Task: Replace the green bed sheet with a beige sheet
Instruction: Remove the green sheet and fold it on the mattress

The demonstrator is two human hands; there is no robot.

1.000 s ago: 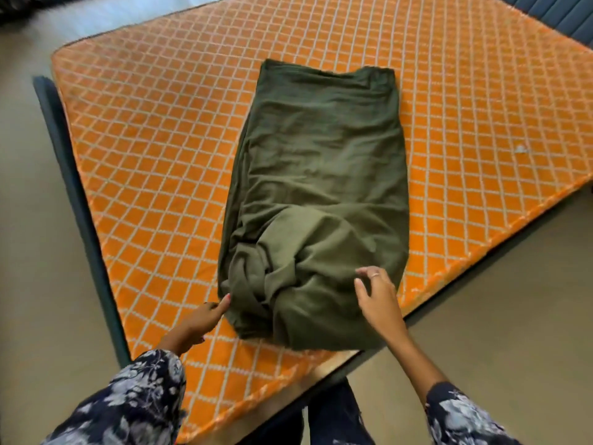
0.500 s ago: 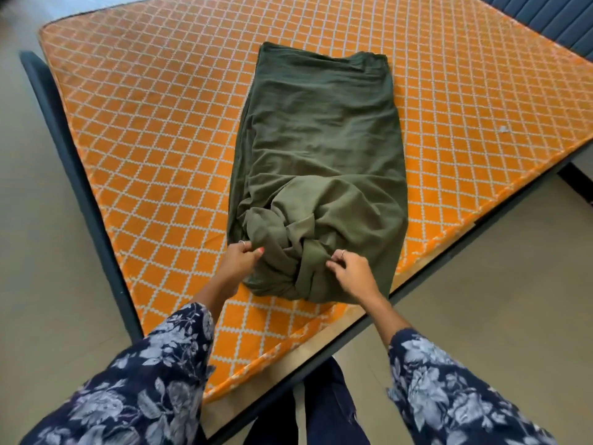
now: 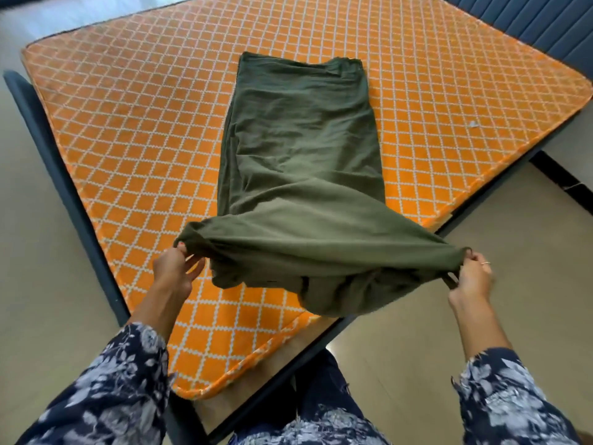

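Observation:
The green bed sheet [image 3: 305,149] lies folded into a long strip on the bare orange mattress [image 3: 134,130]. Its near end is lifted and stretched wide between my hands, with loose folds sagging below. My left hand [image 3: 171,271] pinches the left corner above the mattress. My right hand [image 3: 470,277] grips the right corner, out past the mattress edge over the floor. No beige sheet is in view.
The mattress sits on a dark blue bed frame [image 3: 67,194] whose near corner points at me. A padded blue headboard [image 3: 529,20] stands at the top right. Beige floor [image 3: 481,316] surrounds the bed. A small white speck [image 3: 472,124] lies on the mattress.
My hands took hold of the bunched near end of the green sheet, lifted it and pulled apart, spreading it wide. The right hand moved out beyond the mattress edge.

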